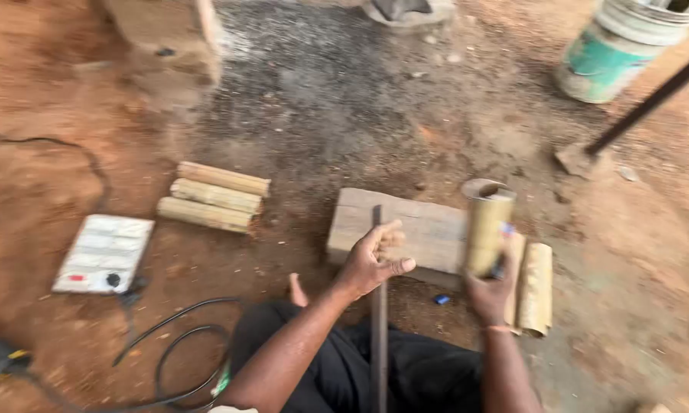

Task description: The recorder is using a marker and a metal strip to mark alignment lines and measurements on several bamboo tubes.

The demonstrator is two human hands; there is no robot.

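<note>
The plastic bucket [620,50], white and green, stands at the top right on the ground; what is inside cannot be seen. The person sits on red earth [39,138], with a darker grey patch [321,92] ahead. The right hand [488,294] is closed around an upright bamboo tube [488,229], which stands at the right end of a wooden block [406,226]. The left hand [373,260] is half closed beside a dark metal rod [379,336]; whether it grips the rod cannot be told. Three bamboo pieces [214,196] lie together at the left, near a white switch board [106,254] with black cables [169,344].
</note>
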